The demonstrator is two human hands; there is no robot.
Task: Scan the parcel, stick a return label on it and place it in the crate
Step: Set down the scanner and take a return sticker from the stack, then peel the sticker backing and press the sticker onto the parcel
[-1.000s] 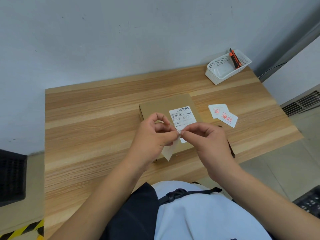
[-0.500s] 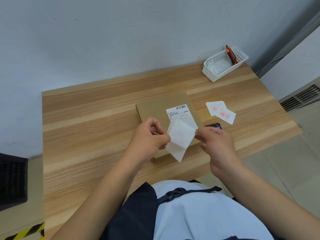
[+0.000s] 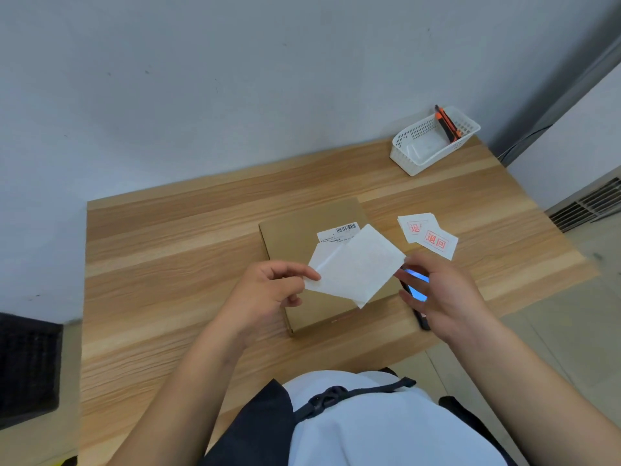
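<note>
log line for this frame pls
phase: peeling label | left hand: pinching backing sheet | right hand: pinching label corner | parcel: on table, unlabelled
</note>
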